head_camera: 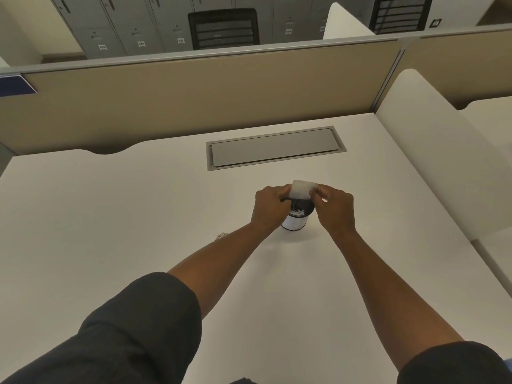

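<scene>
Left to right, placed by the cup:
1. Small silvery object [221,235], lying left of the short white cylindrical cup with black rim [295,221]; I cannot identify it.
2. Left hand [270,207], at the cup's left: pinching the translucent white plastic pouch [303,189].
3. Cup: upright, white bits inside.
4. Pouch: just above the cup's mouth.
5. Right hand [336,207], at the cup's right: pinching the pouch.

I judge the emptying is under way; what remains in the pouch is unreadable.
</scene>
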Motion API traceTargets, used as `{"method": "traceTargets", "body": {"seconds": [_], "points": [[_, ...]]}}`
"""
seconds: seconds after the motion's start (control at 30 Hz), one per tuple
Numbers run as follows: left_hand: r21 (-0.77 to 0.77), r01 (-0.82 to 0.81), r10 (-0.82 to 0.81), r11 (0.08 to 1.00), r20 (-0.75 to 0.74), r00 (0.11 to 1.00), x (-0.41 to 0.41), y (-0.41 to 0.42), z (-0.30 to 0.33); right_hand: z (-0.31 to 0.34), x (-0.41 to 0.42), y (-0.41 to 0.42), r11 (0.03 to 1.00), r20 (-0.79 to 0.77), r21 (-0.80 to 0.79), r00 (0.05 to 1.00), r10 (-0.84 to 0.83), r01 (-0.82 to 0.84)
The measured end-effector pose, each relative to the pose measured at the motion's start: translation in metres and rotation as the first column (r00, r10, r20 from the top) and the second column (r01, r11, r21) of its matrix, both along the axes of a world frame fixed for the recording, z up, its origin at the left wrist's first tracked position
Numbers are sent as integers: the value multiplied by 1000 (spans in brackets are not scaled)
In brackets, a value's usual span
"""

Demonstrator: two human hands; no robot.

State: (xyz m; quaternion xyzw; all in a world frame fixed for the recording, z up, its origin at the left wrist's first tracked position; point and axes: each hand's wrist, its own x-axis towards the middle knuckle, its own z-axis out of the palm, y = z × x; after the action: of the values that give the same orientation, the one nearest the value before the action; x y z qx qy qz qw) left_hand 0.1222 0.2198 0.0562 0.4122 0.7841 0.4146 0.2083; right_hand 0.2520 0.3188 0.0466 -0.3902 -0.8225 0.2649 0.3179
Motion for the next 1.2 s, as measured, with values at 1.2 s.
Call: {"method": "traceTargets", "body": {"seconds": [1.2], "points": [[-58, -300, 250, 952, 711, 657, -66, -145, -10, 3, -82, -111, 944, 49, -190, 958, 283, -269]]}}
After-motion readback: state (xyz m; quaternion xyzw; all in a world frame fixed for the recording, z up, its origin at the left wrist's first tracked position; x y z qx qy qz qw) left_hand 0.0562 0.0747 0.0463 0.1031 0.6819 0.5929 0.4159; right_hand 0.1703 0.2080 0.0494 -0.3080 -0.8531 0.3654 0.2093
